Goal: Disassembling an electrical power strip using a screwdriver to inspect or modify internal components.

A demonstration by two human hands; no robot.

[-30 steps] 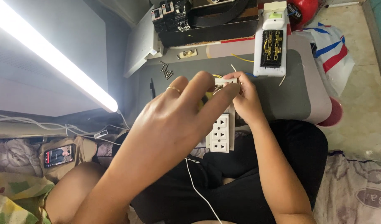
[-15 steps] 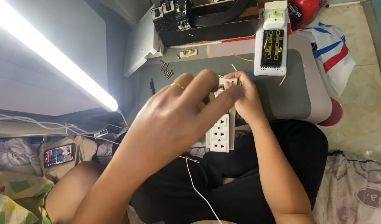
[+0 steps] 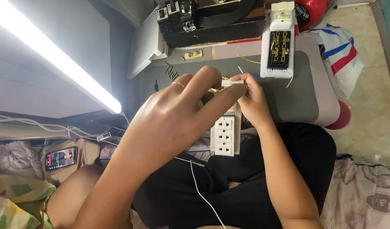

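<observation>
Left hand point(image 3: 178, 114) and right hand point(image 3: 252, 99) both pinch shut on the top end of a white power strip point(image 3: 224, 133), which hangs over the lap just below the grey counter point(image 3: 296, 101). Beyond the strip, an opened socket casing point(image 3: 279, 46) lies on the counter; small screws point(image 3: 170, 70) lie left of it.

A single head-worn camera gives the only view. It looks steeply down from above onto the person's lap and both hands, and it faces forward toward the grey counter point(image 3: 288, 101), whose far edge lies near the top of the frame. The left hand point(image 3: 173, 123) sits very close to the lens and fills the middle; the right hand point(image 3: 252, 99) is a little farther off, over the counter's near edge. The floor point(image 3: 373, 110) shows beyond the counter's right edge.
</observation>
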